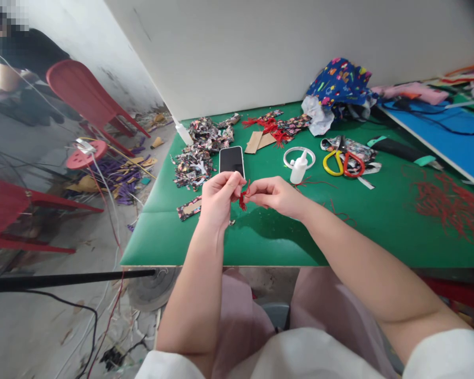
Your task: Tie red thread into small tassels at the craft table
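Note:
Between my two hands, above the green table (276, 242), is a small bunch of red thread (243, 201). My left hand (223, 193) pinches it from the left, thumb against the curled fingers. From the other side my right hand (274, 196) grips its strands between thumb and fingertips. A phone (231, 159) with a dark screen lies just beyond my left hand. Close past my right hand stands a white squeeze bottle (299, 168), in front of a white ring (286, 158). A floral strip with brown card (189, 208) lies left of my left wrist.
Floral fabric scraps (193, 166) lie at the left, near another white bottle (184, 134). Red-tasselled floral pieces (272, 126) and brown cards (255, 142) lie farther back. Scissors (343, 163), a black-and-teal tool (398, 150) and loose red threads (452, 202) are at the right. A person (31, 52) sits far left.

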A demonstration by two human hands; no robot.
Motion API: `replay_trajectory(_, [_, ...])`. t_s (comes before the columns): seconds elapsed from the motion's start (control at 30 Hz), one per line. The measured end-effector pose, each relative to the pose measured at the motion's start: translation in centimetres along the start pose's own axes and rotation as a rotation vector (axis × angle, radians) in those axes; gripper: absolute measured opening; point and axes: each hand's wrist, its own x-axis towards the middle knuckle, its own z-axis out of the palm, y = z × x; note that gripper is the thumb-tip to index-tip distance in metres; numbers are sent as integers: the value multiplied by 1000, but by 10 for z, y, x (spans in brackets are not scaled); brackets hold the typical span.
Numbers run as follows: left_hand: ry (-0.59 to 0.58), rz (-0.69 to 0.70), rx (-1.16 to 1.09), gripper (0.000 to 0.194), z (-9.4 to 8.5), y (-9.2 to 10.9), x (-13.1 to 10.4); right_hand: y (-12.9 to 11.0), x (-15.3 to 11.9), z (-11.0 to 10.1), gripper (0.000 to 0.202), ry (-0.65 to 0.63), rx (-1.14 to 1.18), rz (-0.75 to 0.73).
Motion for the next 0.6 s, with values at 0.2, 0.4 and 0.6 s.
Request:
replay_trajectory(0.2, [1,5,18,24,0,-1,1,0,1,-1,7,-5,9,11])
replay_trajectory(0.4, [-46,-80,-174,25,3,2,1,4,0,1,8,42,105,28])
replay_trajectory(0.6, [-84,-140,-288,30,2,10,-2,4,0,0,10,32,171,66])
